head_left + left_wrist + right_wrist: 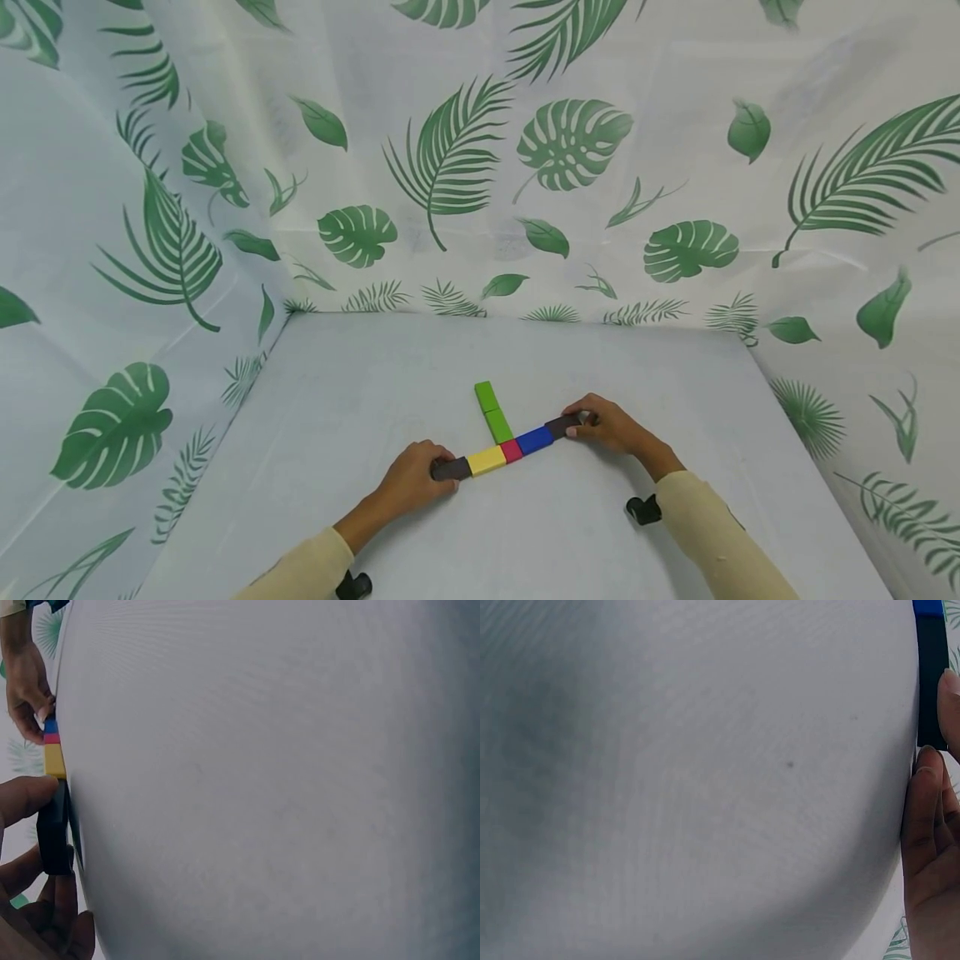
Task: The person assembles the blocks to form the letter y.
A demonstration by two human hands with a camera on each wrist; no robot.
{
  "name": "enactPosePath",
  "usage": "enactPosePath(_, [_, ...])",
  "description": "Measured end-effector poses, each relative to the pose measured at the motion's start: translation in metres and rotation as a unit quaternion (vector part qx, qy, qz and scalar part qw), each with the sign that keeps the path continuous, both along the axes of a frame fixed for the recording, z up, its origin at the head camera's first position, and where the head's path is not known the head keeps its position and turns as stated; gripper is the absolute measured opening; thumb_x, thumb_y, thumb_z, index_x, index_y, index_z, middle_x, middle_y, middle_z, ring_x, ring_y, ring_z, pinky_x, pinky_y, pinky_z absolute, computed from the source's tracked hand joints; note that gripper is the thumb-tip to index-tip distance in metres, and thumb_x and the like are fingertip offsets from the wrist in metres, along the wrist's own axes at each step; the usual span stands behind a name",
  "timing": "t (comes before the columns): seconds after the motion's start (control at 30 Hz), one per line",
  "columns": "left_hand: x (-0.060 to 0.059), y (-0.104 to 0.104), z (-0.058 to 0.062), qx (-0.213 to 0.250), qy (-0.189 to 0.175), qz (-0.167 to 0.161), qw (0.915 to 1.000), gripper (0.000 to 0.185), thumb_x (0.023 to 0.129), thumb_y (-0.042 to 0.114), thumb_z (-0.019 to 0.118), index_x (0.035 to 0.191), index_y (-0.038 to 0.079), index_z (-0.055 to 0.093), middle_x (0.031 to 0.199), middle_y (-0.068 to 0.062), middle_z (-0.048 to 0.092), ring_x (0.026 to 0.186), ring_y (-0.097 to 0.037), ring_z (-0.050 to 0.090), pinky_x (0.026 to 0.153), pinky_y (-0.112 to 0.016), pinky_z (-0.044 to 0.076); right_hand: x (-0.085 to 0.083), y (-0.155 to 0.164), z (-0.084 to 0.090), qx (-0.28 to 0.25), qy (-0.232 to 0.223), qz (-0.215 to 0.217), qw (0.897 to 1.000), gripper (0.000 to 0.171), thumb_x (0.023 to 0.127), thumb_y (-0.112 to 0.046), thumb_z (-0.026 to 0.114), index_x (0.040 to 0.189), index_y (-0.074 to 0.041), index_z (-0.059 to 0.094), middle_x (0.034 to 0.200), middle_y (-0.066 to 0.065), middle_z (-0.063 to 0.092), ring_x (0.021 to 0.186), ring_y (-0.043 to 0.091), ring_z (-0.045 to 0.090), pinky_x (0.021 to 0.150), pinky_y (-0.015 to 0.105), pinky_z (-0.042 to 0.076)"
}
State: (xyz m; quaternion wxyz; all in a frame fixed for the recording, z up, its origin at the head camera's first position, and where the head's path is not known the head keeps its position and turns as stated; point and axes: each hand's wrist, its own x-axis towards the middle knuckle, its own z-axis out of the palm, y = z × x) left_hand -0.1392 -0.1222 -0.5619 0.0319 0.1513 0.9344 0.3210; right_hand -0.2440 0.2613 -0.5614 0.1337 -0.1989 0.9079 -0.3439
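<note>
A slanting row of blocks lies on the white table: a black block (451, 469), a yellow block (487, 460), a short red block (512, 451), a blue block (535, 440) and another black block (561, 427). Two green blocks (492, 411), end to end, run back from the row near the red one. My left hand (417, 478) grips the left black block between thumb and fingers, also seen in the left wrist view as a dark block (54, 832). At the other end, my right hand (611, 423) holds the right black block (932, 682) by its outer end.
Leaf-printed sheets (480, 167) hang behind the table (360, 375) and along both sides. A small black device (642, 510) sits at the right wrist, and another black device (354, 585) at the left wrist.
</note>
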Motion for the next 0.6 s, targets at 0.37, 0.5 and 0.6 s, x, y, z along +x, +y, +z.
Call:
enactPosePath(0.37, [0.0033, 0.0018, 0.0003, 0.012, -0.018, 0.005, 0.9997, 0.033, 0.079, 0.021, 0.084, 0.108, 0.009, 0.073, 0.094, 0.002, 0.066, 0.084, -0.008, 0.058, 0.072, -0.025, 0.047, -0.0009, 0.0008, -0.0001, -0.004, 0.001, 0.007, 1.000, 0.035, 0.090, -0.026, 0.076, 0.123, -0.014, 0.068, 0.113, 0.005, 0.061, 0.089, 0.016, 0.053, 0.077, 0.029, 0.043])
enactPosePath(0.5, [0.0042, 0.0030, 0.0023, 0.008, -0.020, 0.009, 0.9997, 0.033, 0.079, 0.021, 0.084, 0.108, 0.010, 0.073, 0.094, 0.003, 0.066, 0.084, -0.008, 0.058, 0.072, -0.026, 0.047, -0.0014, 0.0007, -0.0002, 0.001, 0.001, 0.007, 1.000, 0.035, 0.090, -0.026, 0.076, 0.123, -0.015, 0.068, 0.114, 0.005, 0.061, 0.089, 0.016, 0.053, 0.077, 0.030, 0.043])
enactPosePath(0.6, [0.0046, 0.0033, 0.0026, 0.003, -0.020, 0.012, 0.9997, 0.034, 0.078, 0.021, 0.084, 0.108, 0.010, 0.074, 0.094, 0.003, 0.066, 0.084, -0.008, 0.059, 0.073, -0.027, 0.048, -0.0016, 0.0002, 0.0000, 0.005, 0.000, 0.006, 1.000, 0.035, 0.090, -0.026, 0.076, 0.122, -0.015, 0.068, 0.113, 0.005, 0.061, 0.089, 0.016, 0.053, 0.078, 0.030, 0.043])
